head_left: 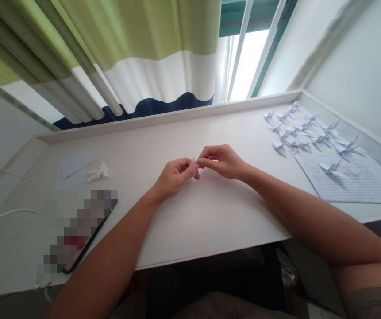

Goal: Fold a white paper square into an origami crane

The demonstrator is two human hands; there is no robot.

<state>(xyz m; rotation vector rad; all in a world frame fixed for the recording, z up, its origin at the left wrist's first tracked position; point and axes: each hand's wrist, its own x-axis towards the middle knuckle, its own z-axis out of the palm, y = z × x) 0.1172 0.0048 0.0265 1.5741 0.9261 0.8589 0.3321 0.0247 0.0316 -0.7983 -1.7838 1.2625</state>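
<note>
A small folded piece of white paper [193, 166] is held between both hands just above the middle of the white desk [193, 212]. My left hand [174, 177] grips it from the left with fingers curled round it. My right hand [221, 160] pinches its right end with thumb and fingertips. Most of the paper is hidden by the fingers.
Several folded paper cranes [301, 130] lie at the far right of the desk, one [331, 167] on a lined sheet [359, 181]. At the left are white paper slips [75, 164], a crumpled scrap [99, 171], a dark flat object [90, 241] and white cables [7, 213]. A curtain [110, 53] hangs behind.
</note>
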